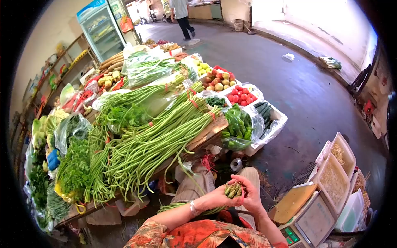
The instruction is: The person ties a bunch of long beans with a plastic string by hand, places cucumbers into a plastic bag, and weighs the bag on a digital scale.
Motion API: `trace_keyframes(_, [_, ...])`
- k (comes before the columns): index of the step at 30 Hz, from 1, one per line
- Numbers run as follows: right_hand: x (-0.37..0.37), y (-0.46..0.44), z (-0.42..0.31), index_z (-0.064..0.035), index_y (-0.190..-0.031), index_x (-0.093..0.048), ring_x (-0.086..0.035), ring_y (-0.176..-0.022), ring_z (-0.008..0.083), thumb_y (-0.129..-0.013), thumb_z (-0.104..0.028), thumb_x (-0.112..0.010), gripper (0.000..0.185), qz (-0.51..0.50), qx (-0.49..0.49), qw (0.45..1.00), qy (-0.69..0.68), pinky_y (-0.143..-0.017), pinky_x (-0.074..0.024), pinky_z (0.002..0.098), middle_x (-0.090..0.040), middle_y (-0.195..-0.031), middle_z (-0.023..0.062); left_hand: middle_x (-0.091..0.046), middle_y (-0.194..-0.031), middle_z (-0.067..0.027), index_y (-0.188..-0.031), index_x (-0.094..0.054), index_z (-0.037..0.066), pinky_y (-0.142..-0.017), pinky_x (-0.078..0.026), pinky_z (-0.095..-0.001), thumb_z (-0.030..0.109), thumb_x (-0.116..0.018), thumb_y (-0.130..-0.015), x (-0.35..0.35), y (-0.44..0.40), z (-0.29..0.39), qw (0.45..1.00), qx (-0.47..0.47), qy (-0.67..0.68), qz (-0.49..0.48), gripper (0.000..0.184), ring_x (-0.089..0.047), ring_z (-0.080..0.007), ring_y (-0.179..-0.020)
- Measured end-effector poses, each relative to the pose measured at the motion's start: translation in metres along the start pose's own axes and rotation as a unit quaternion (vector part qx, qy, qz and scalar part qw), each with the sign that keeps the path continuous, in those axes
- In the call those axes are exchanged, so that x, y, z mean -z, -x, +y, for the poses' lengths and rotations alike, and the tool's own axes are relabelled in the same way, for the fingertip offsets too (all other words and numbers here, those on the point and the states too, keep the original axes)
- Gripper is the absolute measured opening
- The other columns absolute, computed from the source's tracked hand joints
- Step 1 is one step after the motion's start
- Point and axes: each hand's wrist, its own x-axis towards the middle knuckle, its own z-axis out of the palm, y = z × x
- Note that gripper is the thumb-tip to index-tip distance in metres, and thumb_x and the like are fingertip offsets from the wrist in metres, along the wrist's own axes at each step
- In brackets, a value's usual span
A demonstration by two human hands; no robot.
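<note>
A bundle of long green beans [233,190] lies across my lap, its stem ends pointing up between my hands. My left hand [216,197] is closed around the bundle from the left. On the other side, my right hand [250,193] wraps its fingers about the bean ends, and a thin reddish strand shows between the two hands. The rest of the bundle passes beneath my left forearm and comes out at the left. More long beans [157,138], tied with red bands, are heaped on the stall in front of me.
Leafy greens [76,165] fill the stall's left side. White boxes hold tomatoes [242,96], green peppers [239,124] and cucumbers [264,115]. A scale [316,219] stands at my right beside tubs of noodle-like strands [333,177]. Farther off are a glass-door fridge [101,35] and a walking person [180,16].
</note>
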Motion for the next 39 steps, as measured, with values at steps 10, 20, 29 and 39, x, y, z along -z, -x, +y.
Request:
trace_keyframes(10, [-0.013, -0.007, -0.009, -0.0024, -0.106, -0.064, -0.059, -0.090, 0.0171, -0.070, -0.005, -0.074, 0.038, -0.010, 0.119, 0.975, 0.188, -0.082, -0.0459, 0.0293, -0.061, -0.094, 0.0073, -0.063, -0.089, -0.0022, -0.094, -0.062, 0.002, -0.075, -0.047, -0.0266, 0.006, -0.071, -0.076, 0.008, -0.001, -0.010, 0.989, -0.080, -0.103, -0.074, 0.021, -0.057, -0.0102, -0.085])
trace_keyframes(20, [-0.018, -0.001, -0.008, -0.0027, -0.085, -0.057, -0.056, -0.078, 0.0137, -0.075, -0.003, -0.068, 0.015, 0.041, 0.054, 0.983, 0.169, -0.074, -0.0446, 0.0265, -0.057, -0.082, 0.0051, -0.065, -0.088, -0.0012, -0.093, -0.065, 0.000, -0.080, -0.045, -0.0253, 0.005, -0.075, -0.073, 0.007, -0.009, -0.024, 0.994, -0.025, 0.006, -0.103, 0.022, -0.058, -0.0096, -0.087])
trace_keyframes(29, [-0.020, 0.004, -0.003, -0.0017, -0.083, -0.056, -0.055, -0.075, 0.0120, -0.077, -0.003, -0.065, 0.011, 0.057, 0.083, 0.981, 0.164, -0.072, -0.0452, 0.0259, -0.057, -0.080, 0.0050, -0.066, -0.100, -0.0040, -0.106, -0.062, 0.000, -0.085, -0.046, -0.0272, 0.014, -0.075, -0.075, 0.000, 0.010, -0.023, 0.993, -0.032, -0.097, -0.059, 0.036, -0.059, -0.0115, -0.093])
trace_keyframes(39, [-0.027, 0.010, -0.013, -0.0020, -0.084, -0.056, -0.056, -0.077, 0.0112, -0.077, -0.004, -0.064, 0.012, 0.070, 0.030, 0.982, 0.171, -0.073, -0.0452, 0.0257, -0.058, -0.082, 0.0043, -0.068, -0.098, -0.0092, -0.104, -0.062, 0.000, -0.083, -0.049, -0.0309, 0.023, -0.075, -0.074, -0.015, 0.018, -0.022, 0.972, -0.053, -0.220, 0.054, 0.040, -0.062, -0.0149, -0.091])
